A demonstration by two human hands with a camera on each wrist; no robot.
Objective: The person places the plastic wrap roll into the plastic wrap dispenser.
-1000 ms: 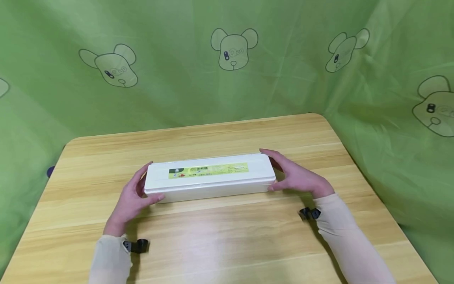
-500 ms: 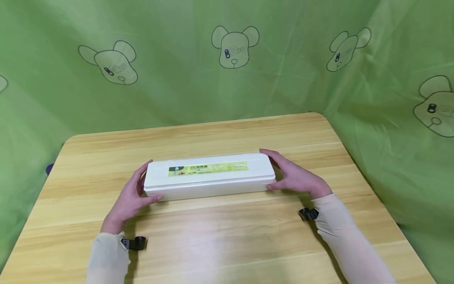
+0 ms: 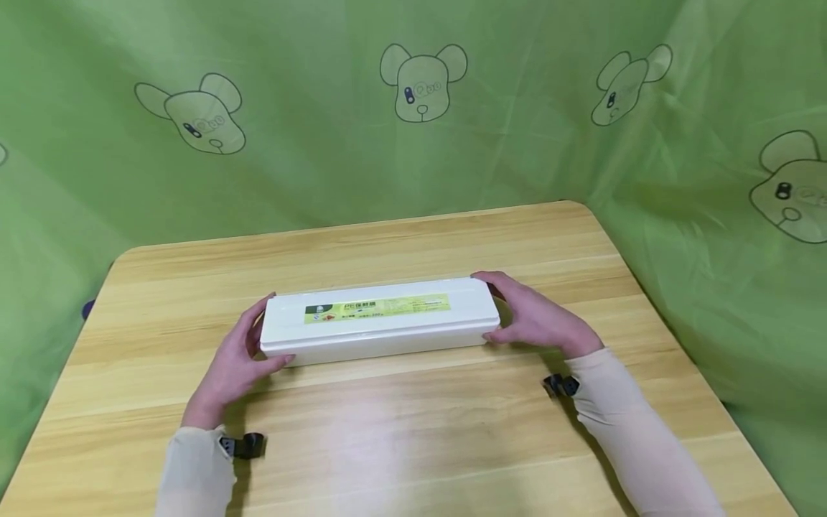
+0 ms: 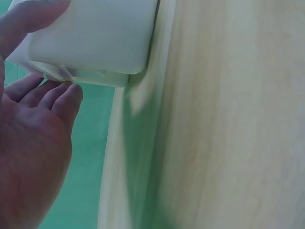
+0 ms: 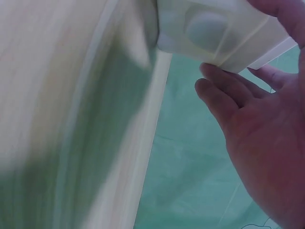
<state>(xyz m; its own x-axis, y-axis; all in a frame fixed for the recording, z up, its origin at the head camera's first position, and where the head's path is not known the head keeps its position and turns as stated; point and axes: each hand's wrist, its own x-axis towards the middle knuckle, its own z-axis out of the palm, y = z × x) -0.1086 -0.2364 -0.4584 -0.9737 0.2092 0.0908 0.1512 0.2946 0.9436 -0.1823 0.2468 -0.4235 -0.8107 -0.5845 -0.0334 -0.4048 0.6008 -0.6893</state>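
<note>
A long white cling film box [image 3: 381, 345] with a yellow-green label [image 3: 377, 309] on its lid lies crosswise on the wooden table [image 3: 413, 438]. My left hand [image 3: 235, 362] grips its left end, thumb on the front face and fingers round the back. At the opposite end my right hand [image 3: 533, 316] holds it the same way. In the left wrist view, the fingertips [image 4: 69, 98] of the left hand touch the box's far side. The right wrist view shows a round mark on the box's end [image 5: 205, 28], with the right fingers [image 5: 217, 98] curled against the back edge. The lid looks closed.
Green curtain [image 3: 310, 187] printed with bear-like heads hangs behind the table and along both sides. Black camera mounts [image 3: 248, 446] stick out from both wrists. Something dark purple [image 3: 87, 309] shows beyond the table's left edge.
</note>
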